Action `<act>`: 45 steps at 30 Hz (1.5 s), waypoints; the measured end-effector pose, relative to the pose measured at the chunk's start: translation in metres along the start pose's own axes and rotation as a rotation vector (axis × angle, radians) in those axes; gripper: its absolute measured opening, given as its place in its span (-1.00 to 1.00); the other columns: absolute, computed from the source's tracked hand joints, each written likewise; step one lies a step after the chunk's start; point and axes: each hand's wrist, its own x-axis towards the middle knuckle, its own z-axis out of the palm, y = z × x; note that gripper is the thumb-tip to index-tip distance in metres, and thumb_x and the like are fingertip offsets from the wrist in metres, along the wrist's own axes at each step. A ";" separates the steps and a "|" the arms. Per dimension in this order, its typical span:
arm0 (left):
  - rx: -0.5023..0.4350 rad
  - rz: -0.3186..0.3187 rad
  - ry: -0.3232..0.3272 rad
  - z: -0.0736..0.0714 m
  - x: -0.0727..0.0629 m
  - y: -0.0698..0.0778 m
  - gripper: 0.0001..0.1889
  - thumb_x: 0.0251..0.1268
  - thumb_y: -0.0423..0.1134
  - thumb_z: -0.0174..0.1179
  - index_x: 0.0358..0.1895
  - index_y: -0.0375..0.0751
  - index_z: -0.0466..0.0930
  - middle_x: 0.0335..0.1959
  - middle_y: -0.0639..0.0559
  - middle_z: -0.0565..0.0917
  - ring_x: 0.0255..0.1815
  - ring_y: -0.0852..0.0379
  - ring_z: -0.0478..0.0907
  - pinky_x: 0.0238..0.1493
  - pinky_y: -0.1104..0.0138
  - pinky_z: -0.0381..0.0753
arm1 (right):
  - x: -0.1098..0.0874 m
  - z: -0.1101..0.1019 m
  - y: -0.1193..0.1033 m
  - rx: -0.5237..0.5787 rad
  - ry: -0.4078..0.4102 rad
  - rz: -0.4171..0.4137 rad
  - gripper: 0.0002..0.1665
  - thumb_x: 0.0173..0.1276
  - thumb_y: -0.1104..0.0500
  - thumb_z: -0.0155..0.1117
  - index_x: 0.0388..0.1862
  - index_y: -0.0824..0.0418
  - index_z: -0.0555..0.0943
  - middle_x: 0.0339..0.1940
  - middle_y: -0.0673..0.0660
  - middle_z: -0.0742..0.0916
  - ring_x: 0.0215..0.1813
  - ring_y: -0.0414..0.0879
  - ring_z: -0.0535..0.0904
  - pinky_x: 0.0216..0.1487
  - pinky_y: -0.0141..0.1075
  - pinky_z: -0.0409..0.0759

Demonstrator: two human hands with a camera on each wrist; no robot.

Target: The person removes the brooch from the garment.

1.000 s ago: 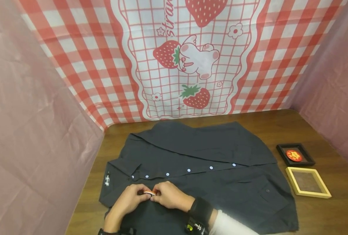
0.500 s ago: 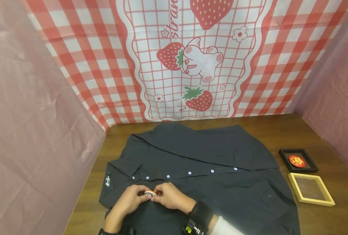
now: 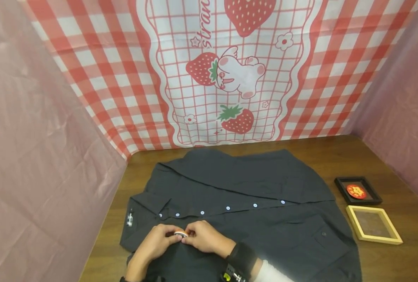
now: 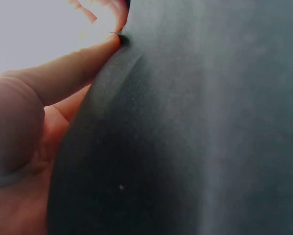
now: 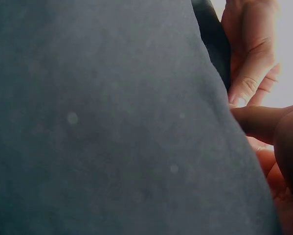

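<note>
A dark grey button-up shirt (image 3: 230,176) lies spread on the wooden table, collar to the left, with a row of pale buttons down its front. Over the near front panel, below the collar, my left hand (image 3: 154,244) and right hand (image 3: 207,237) meet fingertip to fingertip. Between them they pinch a small round badge (image 3: 180,234) with an orange and white rim, tilted on edge against the cloth. In the left wrist view, thumb and finger (image 4: 82,61) nip a raised fold of shirt fabric (image 4: 185,122). Cloth hides most of the badge in both wrist views.
To the right, a black frame (image 3: 339,187) holds a red and yellow round badge (image 3: 356,191). Just nearer lies a yellow frame (image 3: 353,223). A red checked strawberry cloth (image 3: 230,78) hangs behind the table (image 3: 318,145), with pink cloth (image 3: 46,156) at both sides.
The head view has shifted slightly. Both hands stay together in the same spot, and the badge between their fingertips has tilted a little.
</note>
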 end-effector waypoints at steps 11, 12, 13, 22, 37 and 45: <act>-0.025 -0.021 -0.025 0.000 0.000 0.001 -0.87 0.21 -0.17 0.30 -0.25 -0.09 0.75 -0.25 0.08 0.77 -0.19 0.16 0.63 -0.20 0.37 0.53 | 0.001 0.002 0.001 -0.022 0.000 0.026 -0.87 0.22 0.11 0.41 -0.46 0.12 0.69 -0.65 -0.16 0.61 -0.58 -0.47 0.36 -0.50 -0.59 0.38; -0.026 -0.021 -0.023 0.000 0.000 0.001 -0.88 0.21 -0.17 0.30 -0.26 -0.09 0.75 -0.25 0.08 0.77 -0.20 0.17 0.63 -0.20 0.38 0.52 | 0.000 0.002 0.001 -0.022 0.002 0.025 -0.87 0.22 0.11 0.41 -0.47 0.12 0.69 -0.65 -0.16 0.61 -0.59 -0.47 0.35 -0.51 -0.59 0.38; -0.025 -0.020 -0.020 0.000 0.000 0.001 -0.88 0.21 -0.17 0.30 -0.26 -0.09 0.75 -0.26 0.09 0.77 -0.20 0.17 0.63 -0.21 0.38 0.52 | 0.000 0.002 0.001 -0.022 0.004 0.024 -0.87 0.22 0.11 0.41 -0.47 0.12 0.69 -0.66 -0.16 0.60 -0.59 -0.47 0.35 -0.51 -0.59 0.37; -0.010 -0.020 -0.006 0.000 0.003 0.001 -0.88 0.21 -0.17 0.30 -0.26 -0.09 0.74 -0.27 0.09 0.76 -0.21 0.19 0.61 -0.21 0.37 0.52 | 0.002 0.000 0.001 -0.002 0.010 0.011 -0.86 0.22 0.13 0.40 -0.47 0.15 0.69 -0.66 -0.12 0.61 -0.59 -0.47 0.34 -0.52 -0.58 0.36; -0.021 -0.018 0.052 -0.002 -0.001 0.000 -0.88 0.18 -0.17 0.33 -0.28 -0.09 0.75 -0.30 0.11 0.77 -0.24 0.26 0.64 -0.22 0.41 0.55 | -0.001 0.005 -0.002 -0.036 0.002 0.021 -0.87 0.23 0.13 0.39 -0.44 0.15 0.68 -0.66 -0.17 0.54 -0.59 -0.46 0.32 -0.53 -0.59 0.34; -0.030 -0.004 0.103 -0.002 -0.001 0.003 -0.85 0.15 -0.14 0.36 -0.26 -0.09 0.77 -0.27 0.10 0.79 -0.17 0.17 0.69 -0.14 0.37 0.61 | -0.001 0.003 -0.004 -0.117 -0.012 -0.003 -0.75 0.21 0.08 0.40 -0.57 0.09 0.56 -0.67 -0.20 0.40 -0.62 -0.41 0.25 -0.57 -0.55 0.23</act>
